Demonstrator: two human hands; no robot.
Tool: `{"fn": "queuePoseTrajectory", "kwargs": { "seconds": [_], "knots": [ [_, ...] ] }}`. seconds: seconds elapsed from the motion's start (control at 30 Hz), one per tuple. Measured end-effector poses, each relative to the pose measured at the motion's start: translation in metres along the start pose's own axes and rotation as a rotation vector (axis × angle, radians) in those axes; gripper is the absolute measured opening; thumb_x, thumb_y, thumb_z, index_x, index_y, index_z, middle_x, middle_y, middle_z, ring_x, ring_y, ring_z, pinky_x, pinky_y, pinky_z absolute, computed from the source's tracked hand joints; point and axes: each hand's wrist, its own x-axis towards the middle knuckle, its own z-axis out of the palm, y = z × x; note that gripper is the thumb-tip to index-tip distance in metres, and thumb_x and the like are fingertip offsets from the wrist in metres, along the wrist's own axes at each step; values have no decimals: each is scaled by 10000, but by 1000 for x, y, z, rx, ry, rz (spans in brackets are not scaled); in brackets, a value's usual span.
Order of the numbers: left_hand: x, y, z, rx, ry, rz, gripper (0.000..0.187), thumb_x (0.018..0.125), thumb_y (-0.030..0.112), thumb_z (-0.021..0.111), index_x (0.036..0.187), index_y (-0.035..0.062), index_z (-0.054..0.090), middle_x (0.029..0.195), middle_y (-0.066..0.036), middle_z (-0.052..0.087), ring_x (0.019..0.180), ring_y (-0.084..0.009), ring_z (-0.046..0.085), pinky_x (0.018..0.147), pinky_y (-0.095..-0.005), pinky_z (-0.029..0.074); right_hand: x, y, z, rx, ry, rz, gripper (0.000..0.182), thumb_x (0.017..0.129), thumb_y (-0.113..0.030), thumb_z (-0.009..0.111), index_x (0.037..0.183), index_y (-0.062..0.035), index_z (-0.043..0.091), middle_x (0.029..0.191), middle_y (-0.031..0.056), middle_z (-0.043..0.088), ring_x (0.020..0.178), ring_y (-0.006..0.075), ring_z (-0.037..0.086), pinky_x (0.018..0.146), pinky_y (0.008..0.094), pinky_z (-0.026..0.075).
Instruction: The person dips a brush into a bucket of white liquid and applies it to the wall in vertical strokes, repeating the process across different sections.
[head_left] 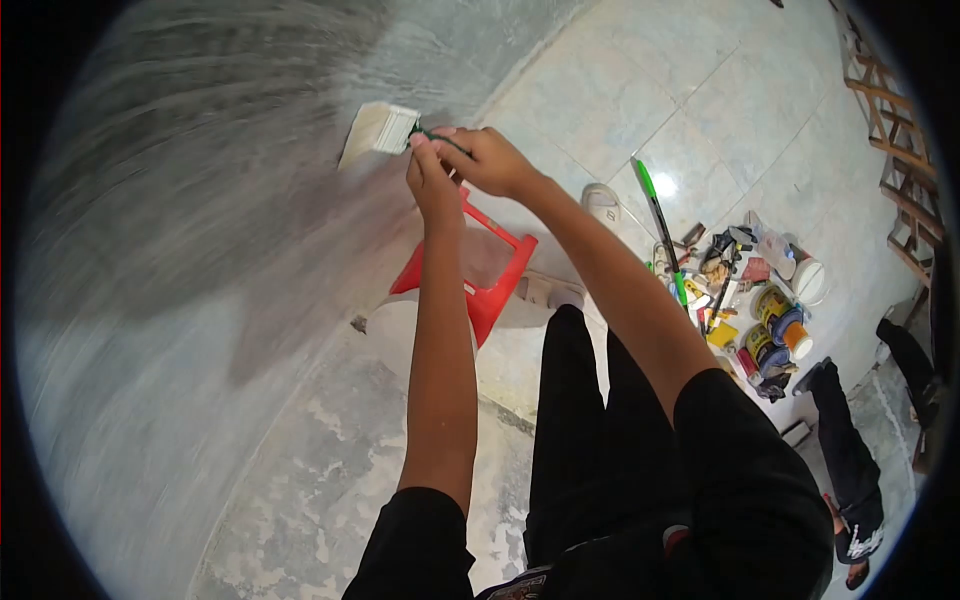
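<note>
Near the grey wall (250,200), a wide paintbrush (378,132) with cream bristles and a green handle is held out in front of me. Its bristle end points left, overlapping the wall in this view. My left hand (430,172) has its fingers closed at the handle, close to the ferrule. Right beside it, my right hand (485,160) is closed around the handle's rear part, so both hands meet on the brush. Below them are a red plastic frame-like piece (497,297) and a rounded white container (392,335), partly hidden by my left forearm.
On the tiled floor (650,90), right of my feet, lie several paint cans (771,303) and assorted tools. A green and black pole (660,225) lies beside them. Wooden ladder-like frames (905,150) stand at the far right. Another person (850,450) is at lower right.
</note>
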Motion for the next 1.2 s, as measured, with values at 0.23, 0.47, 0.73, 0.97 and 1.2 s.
{"fn": "queuePoseTrajectory", "kwargs": {
  "seconds": [0.23,0.47,0.73,0.97,1.2],
  "knots": [
    [42,-80,-5,36,4,-587,425,1033,523,531,1065,113,639,1014,-33,650,886,-198,634,760,-348,531,-12,77,-8,-147,-1,399,399,1035,-341,461,1137,-41,703,991,161,759,866,343,734,839,425,581],
    [15,8,-3,-428,-190,-525,315,1045,374,561,961,79,633,974,-108,701,904,-256,689,871,-405,554,-16,-16,21,-548,182,105,313,961,-224,494,963,41,660,1003,288,677,896,448,673,797,528,543],
    [-100,159,-17,-490,-23,-206,347,1070,383,504,965,72,615,982,-121,683,941,-296,671,916,-420,530,-66,-218,53,-250,124,240,323,969,-254,527,1101,10,658,933,262,704,856,426,710,769,519,576],
    [-134,195,-17,-474,-206,302,558,1102,497,307,1004,33,601,1015,-134,658,904,-302,665,906,-420,548,-70,-239,49,-178,-48,-158,295,996,-278,541,955,-9,657,842,191,682,708,412,660,610,475,529],
    [-29,43,-21,101,56,290,554,1087,493,412,1041,-26,600,1038,-142,636,974,-272,633,922,-415,512,-11,-35,50,21,194,-353,318,1006,-297,538,1166,-59,676,923,178,703,810,386,665,748,444,525]
  ]
}}
